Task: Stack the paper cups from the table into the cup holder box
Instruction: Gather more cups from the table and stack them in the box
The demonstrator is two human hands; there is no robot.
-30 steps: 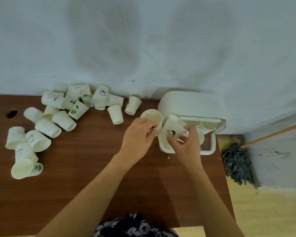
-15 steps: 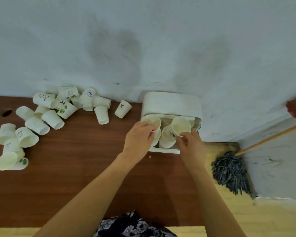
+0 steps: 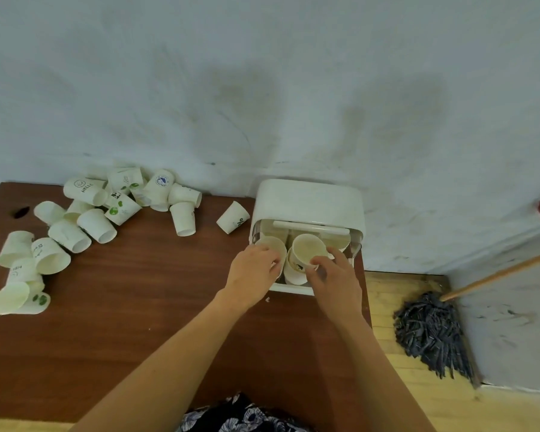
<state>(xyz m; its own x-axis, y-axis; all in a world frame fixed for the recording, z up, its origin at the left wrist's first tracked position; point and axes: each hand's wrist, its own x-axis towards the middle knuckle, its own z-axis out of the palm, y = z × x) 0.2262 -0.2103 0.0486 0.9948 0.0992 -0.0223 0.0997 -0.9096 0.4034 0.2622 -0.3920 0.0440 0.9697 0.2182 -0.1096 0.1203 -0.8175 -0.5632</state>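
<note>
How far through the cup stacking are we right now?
Early. Done: a few cups already sit in the box. In hand: the left hand holds one cup at the box's opening, and the right hand holds another cup over the stack. Left: a large scattered pile on the table, plus one lone cup near the box.

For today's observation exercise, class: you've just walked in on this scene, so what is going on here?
A person is loading paper cups into a white cup holder box on a brown table. The left hand holds one cup at the box's open front, and the right hand holds another cup over cups already inside. Many loose cups lie tipped over on the table's far left. A mop rests on the floor.
</note>
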